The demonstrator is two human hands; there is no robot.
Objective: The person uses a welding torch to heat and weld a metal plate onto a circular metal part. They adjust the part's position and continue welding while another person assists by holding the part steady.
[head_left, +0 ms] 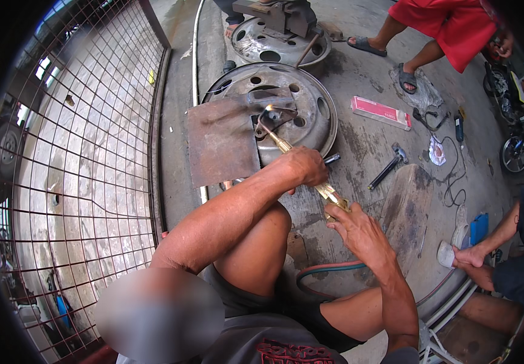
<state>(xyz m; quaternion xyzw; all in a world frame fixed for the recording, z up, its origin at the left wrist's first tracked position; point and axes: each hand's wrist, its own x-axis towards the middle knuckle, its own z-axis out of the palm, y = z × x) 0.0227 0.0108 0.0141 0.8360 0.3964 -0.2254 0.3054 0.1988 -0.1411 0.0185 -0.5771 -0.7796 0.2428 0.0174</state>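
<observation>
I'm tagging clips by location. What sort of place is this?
It looks like a small vehicle repair or metalworking yard, though I can't be certain: a lit brass torch, steel wheel rims and a motorcycle suggest it.

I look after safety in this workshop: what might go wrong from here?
Burns: the left hand and right hand are bare on the torch, whose tip glows; heat might reach them or the bare knee.
Slipping: the metal sheet overhangs the wheel, so it could shift if knocked.
Snagging: the teal and red hoses lie close to the person's legs and might catch.
</observation>
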